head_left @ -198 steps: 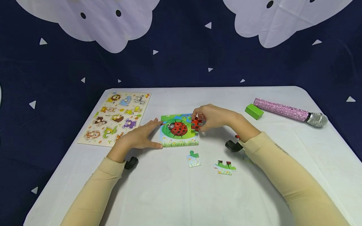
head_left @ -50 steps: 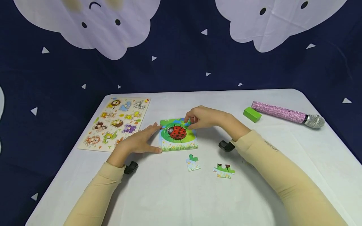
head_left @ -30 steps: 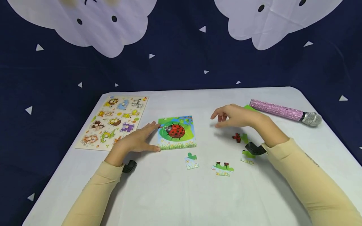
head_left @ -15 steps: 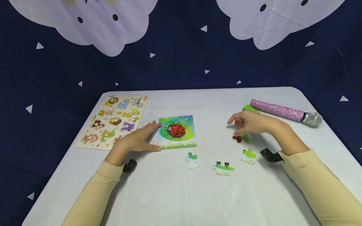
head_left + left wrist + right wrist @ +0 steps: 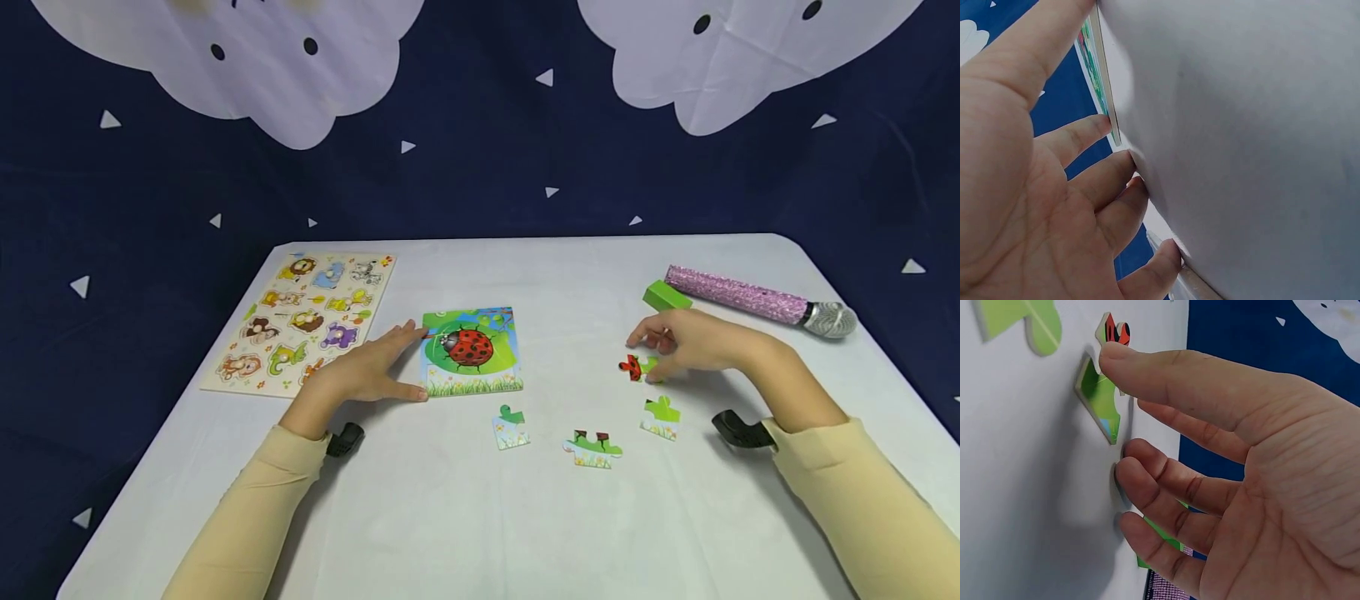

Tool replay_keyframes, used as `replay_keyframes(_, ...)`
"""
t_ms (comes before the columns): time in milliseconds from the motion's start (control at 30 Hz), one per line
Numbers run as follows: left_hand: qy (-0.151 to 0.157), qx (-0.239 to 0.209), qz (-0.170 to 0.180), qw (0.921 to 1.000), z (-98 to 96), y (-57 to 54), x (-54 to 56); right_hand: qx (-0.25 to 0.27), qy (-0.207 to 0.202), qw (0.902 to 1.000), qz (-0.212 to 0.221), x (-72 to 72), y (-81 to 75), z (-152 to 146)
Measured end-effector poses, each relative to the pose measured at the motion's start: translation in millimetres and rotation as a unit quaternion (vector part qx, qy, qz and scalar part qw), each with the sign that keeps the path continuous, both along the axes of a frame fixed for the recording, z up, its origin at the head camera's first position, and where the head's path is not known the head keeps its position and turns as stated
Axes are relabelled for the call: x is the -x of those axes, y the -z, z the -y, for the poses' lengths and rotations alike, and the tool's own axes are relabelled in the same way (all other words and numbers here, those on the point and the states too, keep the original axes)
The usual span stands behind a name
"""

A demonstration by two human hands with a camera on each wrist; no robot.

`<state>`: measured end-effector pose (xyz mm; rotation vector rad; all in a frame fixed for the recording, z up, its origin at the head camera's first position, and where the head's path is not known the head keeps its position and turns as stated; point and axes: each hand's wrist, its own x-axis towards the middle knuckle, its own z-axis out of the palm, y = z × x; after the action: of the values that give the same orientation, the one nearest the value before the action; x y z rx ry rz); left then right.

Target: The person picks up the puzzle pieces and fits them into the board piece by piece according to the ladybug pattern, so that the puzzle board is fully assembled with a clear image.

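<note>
My left hand (image 5: 367,367) lies with fingers spread against the left edge of a square ladybug picture puzzle board (image 5: 470,352), its thumb at the lower corner. In the left wrist view the thumb (image 5: 1029,44) and fingers are apart beside the board's edge (image 5: 1102,81). My right hand (image 5: 693,340) is lowered around a red-and-green puzzle piece (image 5: 634,367), fingers loosely bent. Its thumb (image 5: 1141,365) overlaps the piece (image 5: 1100,403) in the right wrist view, while the other fingertips stand apart from it.
Three more loose pieces lie nearer: a corner piece (image 5: 512,428), an edge piece (image 5: 592,450) and another corner piece (image 5: 661,418). An animal peg puzzle (image 5: 300,325) lies at the left. A green block (image 5: 666,295) and a pink glittery microphone (image 5: 757,300) lie back right.
My right hand set a red piece onto the ladybug board, let go, then moved right and down to the loose red-and-green piece. The left hand has stayed at the board's edge.
</note>
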<state>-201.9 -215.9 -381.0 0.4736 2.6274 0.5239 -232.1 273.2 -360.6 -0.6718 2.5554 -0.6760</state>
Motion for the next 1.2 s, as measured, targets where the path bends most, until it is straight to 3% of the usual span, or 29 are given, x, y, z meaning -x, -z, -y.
replay_keyframes(567,0.002,-0.003,-0.001,1.0,0.2,-0.5,0.0,0.018,0.008,0.9997,0.013,-7.5,3.9,-3)
replay_keyframes(1200,0.005,-0.005,-0.007,1.0,-0.4,-3.0,-0.9,0.015,-0.006,0.9998,-0.013,-5.9,10.4,-4)
